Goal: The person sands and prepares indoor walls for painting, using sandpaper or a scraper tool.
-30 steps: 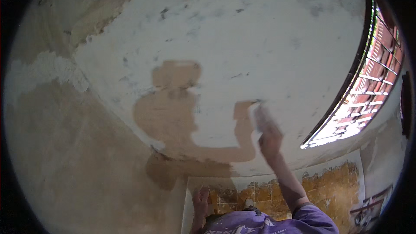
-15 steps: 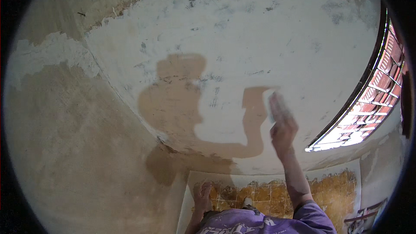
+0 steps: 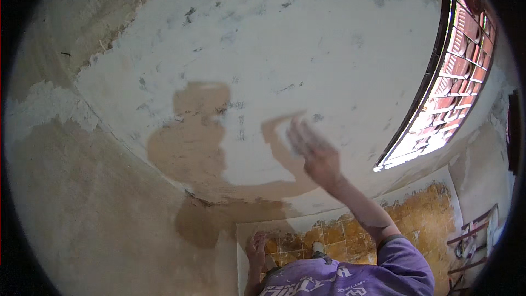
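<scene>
My right hand (image 3: 318,151) is raised at the whitish patched wall (image 3: 329,82), its arm stretched up and forward. Its whitened fingers are blurred by motion. They are closed on a thin, flat, pale piece whose kind I cannot make out; its shadow on the wall ends in a narrow, slanted edge. Low down beside my body hangs my left hand (image 3: 256,245), fingers loosely bent and a little apart, with pale dust on them. Nothing shows in it. Dark scuffs and smudges dot the white coating around the right hand's height and above.
A barred window (image 3: 460,71) with a dark frame stands at the right. On the left, a bare beige-grey wall (image 3: 82,186) meets the patched one at a cracked corner. Below lies a worn yellow tiled floor (image 3: 334,233); a reddish-brown rack-like object (image 3: 474,241) stands at lower right.
My right hand has swept left across the wall, and the shadow of its flat piece has narrowed. My view has turned slightly right. The left hand stays low by my body.
</scene>
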Tool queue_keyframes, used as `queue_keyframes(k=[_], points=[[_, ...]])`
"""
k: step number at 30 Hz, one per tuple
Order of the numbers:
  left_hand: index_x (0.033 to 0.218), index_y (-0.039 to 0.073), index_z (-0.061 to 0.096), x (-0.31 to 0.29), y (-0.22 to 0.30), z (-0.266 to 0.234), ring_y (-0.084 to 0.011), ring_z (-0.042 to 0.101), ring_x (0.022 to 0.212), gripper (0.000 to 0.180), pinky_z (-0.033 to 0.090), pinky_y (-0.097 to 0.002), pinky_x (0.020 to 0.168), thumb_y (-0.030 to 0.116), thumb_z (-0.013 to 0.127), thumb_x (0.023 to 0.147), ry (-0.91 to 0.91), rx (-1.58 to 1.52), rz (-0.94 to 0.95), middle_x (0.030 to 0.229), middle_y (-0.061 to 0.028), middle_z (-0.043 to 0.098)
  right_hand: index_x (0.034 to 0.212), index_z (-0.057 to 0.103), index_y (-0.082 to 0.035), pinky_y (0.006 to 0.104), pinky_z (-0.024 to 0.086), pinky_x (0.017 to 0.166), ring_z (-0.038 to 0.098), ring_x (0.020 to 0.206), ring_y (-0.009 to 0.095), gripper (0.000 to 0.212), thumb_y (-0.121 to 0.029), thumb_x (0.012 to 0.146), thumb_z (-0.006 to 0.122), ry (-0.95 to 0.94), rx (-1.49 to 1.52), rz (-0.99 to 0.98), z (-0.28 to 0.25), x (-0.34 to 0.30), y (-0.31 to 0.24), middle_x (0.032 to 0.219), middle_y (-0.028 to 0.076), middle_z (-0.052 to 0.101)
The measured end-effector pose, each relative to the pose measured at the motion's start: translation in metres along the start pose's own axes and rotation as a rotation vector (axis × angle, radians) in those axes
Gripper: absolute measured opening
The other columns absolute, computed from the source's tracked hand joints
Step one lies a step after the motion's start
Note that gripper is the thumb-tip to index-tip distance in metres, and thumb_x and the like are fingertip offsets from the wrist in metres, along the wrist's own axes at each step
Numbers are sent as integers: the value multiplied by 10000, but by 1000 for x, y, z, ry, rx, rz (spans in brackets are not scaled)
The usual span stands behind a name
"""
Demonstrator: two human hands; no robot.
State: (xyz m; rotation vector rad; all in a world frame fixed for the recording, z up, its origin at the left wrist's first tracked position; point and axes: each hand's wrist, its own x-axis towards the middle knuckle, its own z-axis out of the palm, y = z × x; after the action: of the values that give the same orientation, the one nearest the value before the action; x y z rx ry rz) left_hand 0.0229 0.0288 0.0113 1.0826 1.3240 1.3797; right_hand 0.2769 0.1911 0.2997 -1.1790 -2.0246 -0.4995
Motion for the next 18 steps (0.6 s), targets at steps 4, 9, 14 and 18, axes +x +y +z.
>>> queue_keyframes(k=[4,9,14,18], points=[[1279,13,491,5,17,4,-194,610,1020,356,480,-310,885,74,560,934,-73,125,41,1133,-126,620,1391,444,-119,343,496,901,458,1282,318,662,5,751,558,311,-316,168,-49,58,26,1456,75,412],[1255,11,499,8,12,-8,-190,609,1020,336,478,-304,881,60,565,929,-53,83,7,1121,-122,624,1436,332,-87,342,495,926,460,1256,304,683,-30,787,536,-32,-298,151,28,9,8,1467,115,363],[1230,-6,509,10,31,-7,-184,600,1022,319,473,-312,885,64,568,924,-43,64,-96,1122,-114,619,1451,339,-161,308,511,920,490,1255,266,752,13,746,533,-197,-97,-69,18,-19,-17,1460,82,393],[1215,-20,516,10,3,-22,-185,592,1024,317,465,-323,910,69,575,917,-43,109,-54,1120,-119,618,1340,526,-182,335,518,857,527,1230,261,698,76,692,530,265,-111,212,-37,33,-1,1399,53,492]])
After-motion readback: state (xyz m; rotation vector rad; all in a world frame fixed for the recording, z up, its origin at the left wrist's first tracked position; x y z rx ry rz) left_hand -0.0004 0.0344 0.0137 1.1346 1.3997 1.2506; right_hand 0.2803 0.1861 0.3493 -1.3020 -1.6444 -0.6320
